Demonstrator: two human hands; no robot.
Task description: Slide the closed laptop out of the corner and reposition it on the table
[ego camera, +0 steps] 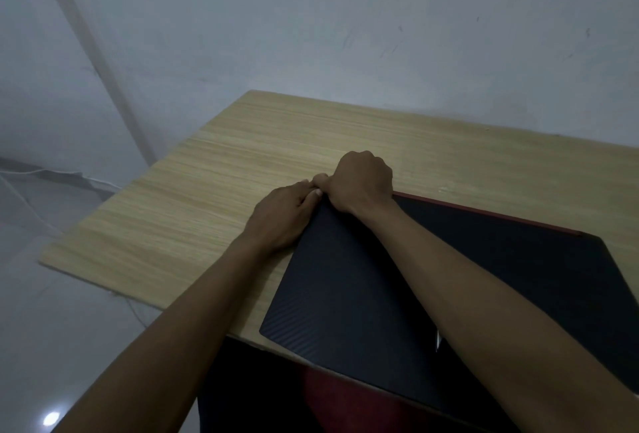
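Gripping the laptop's (pixel 432 280) far corner, both hands (left hand (pixel 281 216), right hand (pixel 361 182)) close on it; its near edge overhangs the table (pixel 207 190) and could tip off.

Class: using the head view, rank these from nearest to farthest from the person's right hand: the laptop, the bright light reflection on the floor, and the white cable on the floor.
From the right hand:
1. Laptop: its far corner is under that hand, touching it.
2. White cable: on the floor at far left, past the table.
3. Light reflection: floor, bottom left corner, farthest away.
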